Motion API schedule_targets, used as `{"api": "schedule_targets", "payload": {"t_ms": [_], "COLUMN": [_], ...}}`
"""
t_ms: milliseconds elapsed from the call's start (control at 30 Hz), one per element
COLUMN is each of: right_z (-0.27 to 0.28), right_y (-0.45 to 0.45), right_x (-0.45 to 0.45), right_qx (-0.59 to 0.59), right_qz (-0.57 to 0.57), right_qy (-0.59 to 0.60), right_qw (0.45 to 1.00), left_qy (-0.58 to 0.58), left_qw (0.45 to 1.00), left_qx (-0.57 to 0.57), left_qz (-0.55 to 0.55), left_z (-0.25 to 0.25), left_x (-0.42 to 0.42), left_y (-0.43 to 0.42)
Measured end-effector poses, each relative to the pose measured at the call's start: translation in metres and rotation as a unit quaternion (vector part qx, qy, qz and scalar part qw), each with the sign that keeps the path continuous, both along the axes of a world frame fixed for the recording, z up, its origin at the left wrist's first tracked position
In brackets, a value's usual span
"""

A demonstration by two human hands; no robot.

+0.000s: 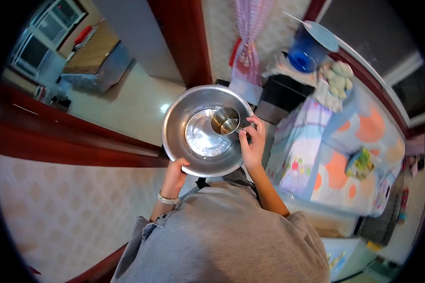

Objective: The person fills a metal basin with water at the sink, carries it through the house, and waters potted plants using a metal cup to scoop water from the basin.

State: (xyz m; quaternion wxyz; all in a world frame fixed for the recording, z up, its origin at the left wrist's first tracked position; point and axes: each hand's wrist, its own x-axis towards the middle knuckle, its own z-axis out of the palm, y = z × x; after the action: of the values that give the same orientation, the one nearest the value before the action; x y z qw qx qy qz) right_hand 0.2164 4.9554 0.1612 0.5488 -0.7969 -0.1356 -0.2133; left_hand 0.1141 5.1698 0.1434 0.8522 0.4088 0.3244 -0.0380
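Note:
A wide, shiny metal basin (174, 118) is held in front of my body. My left hand (175, 174) is closed on its near left rim, with the thumb over the edge; a pale band circles that wrist. My right hand (253, 141) pinches the handle of a small metal mug (225, 121) inside the basin's right side. Its fingers also lie along the right rim; whether they grip it I cannot tell. The mug's mouth faces up toward me. Bright reflections cover the basin's bottom, so any liquid there is hard to make out.
A dark red door frame (184, 42) stands ahead, opening left onto a room with a covered table (92, 52). To the right are a sofa (335, 160) with patterned covers, a teddy bear (339, 79) and a blue container (311, 47). A patterned wall (75, 207) lies close on my left.

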Motion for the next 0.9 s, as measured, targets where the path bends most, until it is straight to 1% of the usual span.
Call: {"api": "schedule_targets", "payload": {"t_ms": [67,100,200,300,367,533,633,700,733,767,833,867,900], "right_z": [0.006,0.004,0.005,0.004,0.005,0.002,-0.004,-0.004,-0.001,0.001,0.000,-0.004,-0.001], "right_y": [0.008,0.010,0.030,0.058,0.080,0.152,0.199,0.236,0.253,0.271,0.306,0.320,0.342], "right_x": [0.049,0.072,0.132,0.188,0.221,0.280,0.307,0.329,0.337,0.349,0.368,0.372,0.378], "right_qx": [0.014,0.025,0.052,0.048,0.029,-0.005,0.016,0.018,-0.003,-0.004,0.000,0.001,0.003], "right_qz": [0.027,0.065,0.135,0.191,0.207,0.244,0.253,0.261,0.262,0.269,0.283,0.293,0.302], "right_qy": [0.009,0.021,0.038,0.050,0.064,0.090,0.099,0.105,0.109,0.096,0.089,0.088,0.089], "right_qw": [0.999,0.997,0.989,0.979,0.976,0.966,0.962,0.960,0.959,0.958,0.955,0.952,0.949], "left_qy": [-0.034,-0.044,-0.004,-0.006,-0.007,-0.039,-0.056,-0.006,0.017,0.002,-0.023,-0.040,-0.027], "left_qw": [0.998,0.996,0.992,0.986,0.984,0.977,0.976,0.977,0.976,0.979,0.973,0.969,0.963], "left_qx": [-0.013,-0.018,-0.043,-0.037,-0.024,-0.033,-0.026,-0.011,-0.003,0.007,-0.011,-0.020,0.005], "left_qz": [0.050,0.071,0.117,0.162,0.179,0.208,0.207,0.213,0.216,0.205,0.229,0.243,0.266], "left_z": [0.004,0.010,0.011,0.007,0.016,0.006,0.010,0.010,0.009,0.014,0.026,0.024,0.024], "left_x": [0.035,0.051,0.088,0.124,0.153,0.199,0.228,0.244,0.251,0.259,0.277,0.278,0.283], "left_y": [-0.006,-0.008,-0.004,0.005,0.016,0.075,0.119,0.155,0.170,0.186,0.213,0.222,0.240]}}
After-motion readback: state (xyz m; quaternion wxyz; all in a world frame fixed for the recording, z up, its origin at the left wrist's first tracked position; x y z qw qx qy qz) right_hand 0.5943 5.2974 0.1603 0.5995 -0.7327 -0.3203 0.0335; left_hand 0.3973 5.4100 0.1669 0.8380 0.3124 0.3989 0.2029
